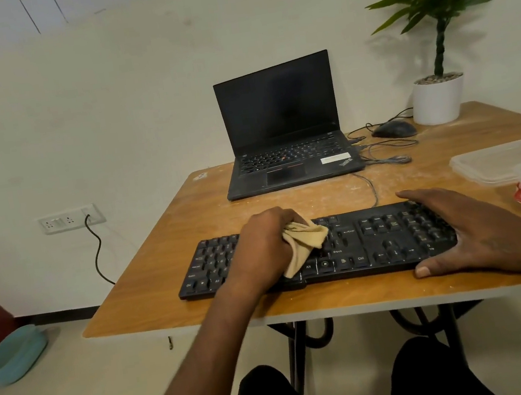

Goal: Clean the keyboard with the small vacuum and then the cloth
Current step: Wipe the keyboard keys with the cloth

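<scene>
A black keyboard (372, 242) lies across the near part of the wooden table (189, 227). My left hand (259, 247) grips a bunched beige cloth (305, 241) and presses it onto the middle keys. My right hand (471, 228) lies flat over the keyboard's right end, fingers straight along the number pad and thumb at the front edge. No small vacuum shows in view.
An open black laptop (282, 127) stands behind the keyboard, with a black mouse (393, 129) and loose cables to its right. A potted plant (437, 98) fills the far right corner. Clear plastic containers (508, 162) sit at the right edge. A wall socket (71, 219) is left.
</scene>
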Available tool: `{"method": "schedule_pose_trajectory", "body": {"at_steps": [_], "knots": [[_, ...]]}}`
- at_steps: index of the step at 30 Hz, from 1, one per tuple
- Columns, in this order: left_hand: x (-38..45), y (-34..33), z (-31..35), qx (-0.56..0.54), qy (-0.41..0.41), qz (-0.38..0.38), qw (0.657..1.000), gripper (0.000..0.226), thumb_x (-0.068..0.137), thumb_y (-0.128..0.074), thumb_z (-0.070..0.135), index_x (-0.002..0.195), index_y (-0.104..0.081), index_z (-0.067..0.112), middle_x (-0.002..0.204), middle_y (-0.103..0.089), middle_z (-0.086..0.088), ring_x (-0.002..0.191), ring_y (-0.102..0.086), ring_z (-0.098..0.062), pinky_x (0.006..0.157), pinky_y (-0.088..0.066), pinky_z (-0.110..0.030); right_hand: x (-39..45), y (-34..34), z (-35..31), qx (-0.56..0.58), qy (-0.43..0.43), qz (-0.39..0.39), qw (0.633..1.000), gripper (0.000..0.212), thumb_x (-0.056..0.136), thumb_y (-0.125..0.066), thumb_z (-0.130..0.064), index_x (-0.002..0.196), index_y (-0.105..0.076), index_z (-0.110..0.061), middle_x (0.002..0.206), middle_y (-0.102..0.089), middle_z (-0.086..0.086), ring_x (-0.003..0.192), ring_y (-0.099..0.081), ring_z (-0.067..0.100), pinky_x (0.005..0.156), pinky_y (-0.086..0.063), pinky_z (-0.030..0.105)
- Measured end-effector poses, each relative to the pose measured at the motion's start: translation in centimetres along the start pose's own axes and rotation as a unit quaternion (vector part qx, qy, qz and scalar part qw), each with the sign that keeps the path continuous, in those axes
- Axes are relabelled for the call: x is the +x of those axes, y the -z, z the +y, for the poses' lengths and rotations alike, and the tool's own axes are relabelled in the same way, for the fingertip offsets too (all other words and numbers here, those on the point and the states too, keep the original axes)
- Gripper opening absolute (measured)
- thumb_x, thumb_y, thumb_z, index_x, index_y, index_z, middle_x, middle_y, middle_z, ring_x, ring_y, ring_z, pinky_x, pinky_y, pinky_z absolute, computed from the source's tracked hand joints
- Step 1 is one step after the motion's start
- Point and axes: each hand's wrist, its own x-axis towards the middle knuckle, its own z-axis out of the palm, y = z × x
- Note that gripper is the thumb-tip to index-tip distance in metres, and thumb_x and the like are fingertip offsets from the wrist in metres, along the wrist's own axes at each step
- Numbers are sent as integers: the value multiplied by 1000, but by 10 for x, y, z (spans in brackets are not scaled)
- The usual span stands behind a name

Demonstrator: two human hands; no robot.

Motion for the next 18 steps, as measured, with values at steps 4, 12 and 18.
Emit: {"method": "schedule_pose_trajectory", "body": {"at_steps": [4, 12, 18], "knots": [[-3, 3, -4, -1, 0, -8, 1000, 33, 86, -71, -1, 106, -80, 24, 104, -76, 3, 93, -66, -14, 68, -44, -21, -1, 0, -1, 2, 0, 0, 1000, 118, 47, -69, -94, 141, -3, -69, 155, -26, -19, 128, -32, -2, 105, -38, 29], [-26, 36, -41, 79, 66, -19, 994, 45, 88, -64, -6, 115, -78, 28, 115, -75, 2, 106, -66, -20, 77, -51, -29, -1, 0, 0, 5, 1, 7, 1000, 123, 48, -69, -93, 148, -7, -60, 156, -24, -19, 130, -30, -2, 107, -36, 29], [-26, 31, -32, 81, 50, -13, 995, 47, 86, -64, -6, 115, -78, 28, 112, -75, 4, 100, -64, -16, 73, -48, -24, -1, 0, 0, 0, 3, 8, 1000, 121, 47, -68, -95, 146, -6, -64, 153, -27, -21, 127, -32, -3, 103, -39, 28]]}}
